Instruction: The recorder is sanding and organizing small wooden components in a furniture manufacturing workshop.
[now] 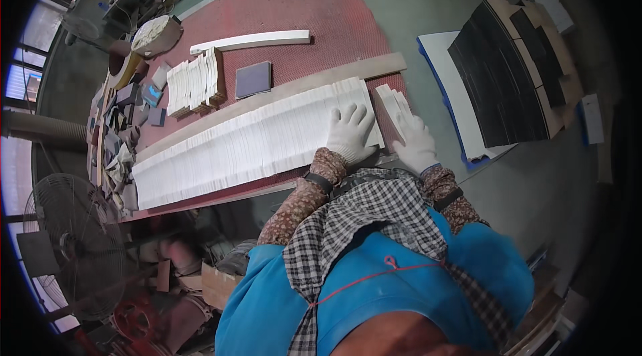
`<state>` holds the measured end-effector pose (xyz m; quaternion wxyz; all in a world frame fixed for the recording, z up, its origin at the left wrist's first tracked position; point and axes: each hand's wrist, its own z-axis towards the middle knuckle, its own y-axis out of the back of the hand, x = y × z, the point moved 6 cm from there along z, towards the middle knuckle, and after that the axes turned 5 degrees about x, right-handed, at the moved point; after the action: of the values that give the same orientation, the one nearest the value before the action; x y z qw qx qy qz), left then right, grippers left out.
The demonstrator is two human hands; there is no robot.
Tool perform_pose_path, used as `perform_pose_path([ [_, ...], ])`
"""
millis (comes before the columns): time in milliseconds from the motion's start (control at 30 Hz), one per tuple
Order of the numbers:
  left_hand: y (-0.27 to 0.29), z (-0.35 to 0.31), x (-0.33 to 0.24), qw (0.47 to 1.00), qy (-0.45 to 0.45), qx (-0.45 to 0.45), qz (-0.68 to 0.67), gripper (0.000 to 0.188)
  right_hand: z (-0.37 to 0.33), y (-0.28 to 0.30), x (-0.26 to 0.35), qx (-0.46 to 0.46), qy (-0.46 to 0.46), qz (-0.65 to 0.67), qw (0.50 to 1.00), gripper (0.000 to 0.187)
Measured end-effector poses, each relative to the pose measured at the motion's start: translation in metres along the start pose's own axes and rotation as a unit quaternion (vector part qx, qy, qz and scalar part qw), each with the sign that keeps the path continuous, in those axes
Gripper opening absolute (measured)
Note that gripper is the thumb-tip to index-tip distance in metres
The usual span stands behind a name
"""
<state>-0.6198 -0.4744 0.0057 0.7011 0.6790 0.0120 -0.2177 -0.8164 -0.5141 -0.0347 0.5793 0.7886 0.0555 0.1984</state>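
Note:
A long row of thin white curved strips [247, 138] stands packed side by side across the front of the table. Near the row's right end, my left hand [351, 134], in a white knit glove, lies flat on the strips with its fingers spread. At the table's right edge, my right hand [418, 145], gloved the same way, grips a small group of white strips [391, 103] between thumb and fingers. A narrow gap separates this group from the long row. Part of the group is hidden under the right glove.
Behind the row runs a long pale bar [301, 87] on the red mesh-covered table [321, 11]. Beyond it lie a grey square block [253, 79], a stack of shaped pieces [194, 85] and one curved white strip [251, 41]. Dark stacked panels [498, 78] stand right; a fan [73, 242] is left.

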Motion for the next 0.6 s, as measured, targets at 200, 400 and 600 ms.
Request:
perform_pose_path([
  [200,-0.001,0.001,0.000,1.000,0.005,0.014,0.017,0.081,0.015,0.041,-0.026,-0.002,-0.068,0.571,0.818,0.060],
  [400,0.000,0.002,-0.001,1.000,0.006,0.012,0.012,0.081,-0.018,0.174,-0.028,-0.257,0.102,0.637,0.719,0.049],
  [600,0.001,0.001,-0.002,1.000,0.007,0.006,-0.014,0.081,-0.004,0.047,0.012,-0.064,-0.026,0.014,0.998,0.058],
])
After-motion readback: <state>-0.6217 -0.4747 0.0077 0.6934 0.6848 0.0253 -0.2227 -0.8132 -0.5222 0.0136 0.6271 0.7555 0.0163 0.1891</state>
